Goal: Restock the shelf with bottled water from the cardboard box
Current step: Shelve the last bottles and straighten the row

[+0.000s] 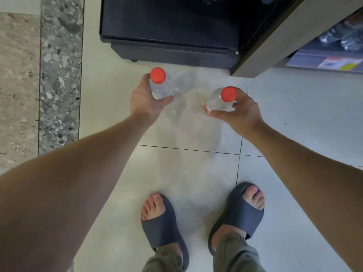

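Observation:
I look straight down at the floor. My left hand grips a clear water bottle with a red cap, held upright. My right hand grips a second clear bottle with a red cap, also upright. Both bottles hang above the pale floor tiles, a little apart from each other. At the upper right stands the shelf with a beige side panel; wrapped bottles lie on its low tier. The cardboard box is not in view.
A black cabinet on castors stands straight ahead, against the shelf's side. My feet in dark slippers stand on the pale tiles. A grey speckled stone strip runs along the left. Price labels line the shelf edge.

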`<state>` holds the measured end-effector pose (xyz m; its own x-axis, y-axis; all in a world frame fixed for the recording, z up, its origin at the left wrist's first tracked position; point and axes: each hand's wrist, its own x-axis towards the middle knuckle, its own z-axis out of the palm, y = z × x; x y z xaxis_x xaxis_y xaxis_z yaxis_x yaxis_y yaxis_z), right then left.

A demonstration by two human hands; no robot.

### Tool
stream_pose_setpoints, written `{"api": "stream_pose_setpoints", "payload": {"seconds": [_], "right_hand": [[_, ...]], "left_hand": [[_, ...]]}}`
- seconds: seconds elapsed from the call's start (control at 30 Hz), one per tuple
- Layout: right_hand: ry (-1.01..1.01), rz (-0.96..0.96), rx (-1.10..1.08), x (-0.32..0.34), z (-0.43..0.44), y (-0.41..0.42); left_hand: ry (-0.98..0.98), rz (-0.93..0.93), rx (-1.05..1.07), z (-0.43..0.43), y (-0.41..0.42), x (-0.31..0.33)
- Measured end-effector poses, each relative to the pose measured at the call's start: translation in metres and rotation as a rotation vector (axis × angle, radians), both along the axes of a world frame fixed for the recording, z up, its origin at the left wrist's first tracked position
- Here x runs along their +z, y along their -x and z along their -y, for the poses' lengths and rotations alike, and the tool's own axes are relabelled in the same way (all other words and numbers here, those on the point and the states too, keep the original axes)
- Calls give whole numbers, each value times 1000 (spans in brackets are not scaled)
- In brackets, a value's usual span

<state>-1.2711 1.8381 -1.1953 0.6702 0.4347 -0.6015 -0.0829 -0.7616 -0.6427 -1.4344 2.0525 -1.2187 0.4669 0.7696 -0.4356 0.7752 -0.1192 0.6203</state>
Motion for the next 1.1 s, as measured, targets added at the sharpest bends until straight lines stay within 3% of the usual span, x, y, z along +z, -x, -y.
{"api": "stream_pose_setpoints", "payload": {"seconds": [0.17, 0.3, 0.53, 0.77, 1.1], "right_hand": [[-53, -14, -2, 22, 1, 2], [-94, 11, 23, 92, 8, 4], [-142, 40, 50, 289, 11, -11], [-235, 68, -11, 483, 23, -7], [-261, 191, -85, 735, 137, -16]], "left_hand": [[-33, -11, -77, 7, 3, 21], [-65, -3, -147, 25, 14, 74], [-81, 149, -295, 47, 0, 252], [-93, 322, -263, 67, -20, 450], [-103, 496, -393, 160, -49, 684]]}}
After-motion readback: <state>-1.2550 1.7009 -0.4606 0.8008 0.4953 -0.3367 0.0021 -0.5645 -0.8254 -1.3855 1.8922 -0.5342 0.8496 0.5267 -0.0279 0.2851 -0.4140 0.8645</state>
